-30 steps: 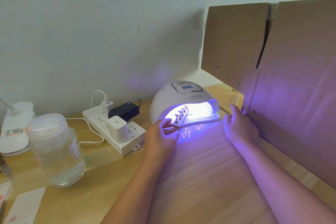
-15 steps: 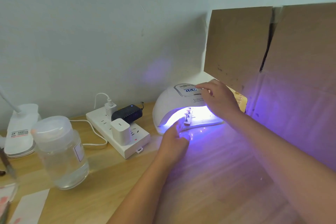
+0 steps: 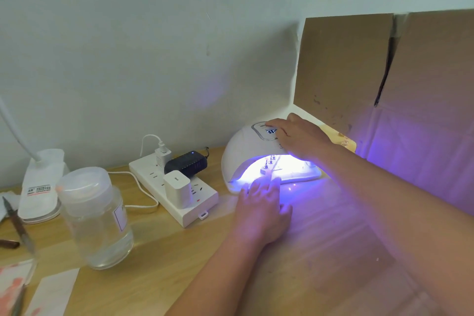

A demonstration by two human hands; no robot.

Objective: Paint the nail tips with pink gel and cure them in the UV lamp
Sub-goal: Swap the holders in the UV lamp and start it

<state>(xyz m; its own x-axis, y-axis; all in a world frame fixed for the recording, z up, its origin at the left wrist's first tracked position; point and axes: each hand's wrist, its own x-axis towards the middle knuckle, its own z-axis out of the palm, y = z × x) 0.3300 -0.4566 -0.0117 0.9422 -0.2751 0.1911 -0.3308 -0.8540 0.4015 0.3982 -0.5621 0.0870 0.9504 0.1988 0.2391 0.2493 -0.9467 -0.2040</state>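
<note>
Lamp (image 3: 246, 154) lit, violet glow on desk (image 3: 320, 244). Right hand (image 3: 298, 136) now on top panel, fingers extended, off desk. Left hand (image 3: 261, 206) at opening, fingers straight, no longer pinching; strip of nail tips (image 3: 270, 164) inside. Risk: stray press resetting timer, under-cured gel; nudge tilting strip.

Layout of the desk (image 3: 195, 259), seen from the head camera.
UV lamp (image 3: 246, 151) at 12 o'clock against the wall, nail-tip holder (image 3: 272, 164) inside its opening; right hand (image 3: 297, 136) on the lamp's top, left hand (image 3: 261, 202) on the desk before the opening. Power strip (image 3: 179, 187) at 10 o'clock, just beside the lamp. Jar (image 3: 95, 215) at 9 o'clock, desk-lamp base (image 3: 41, 187) behind it. Cardboard (image 3: 384, 79) stands at 2 o'clock.
</note>
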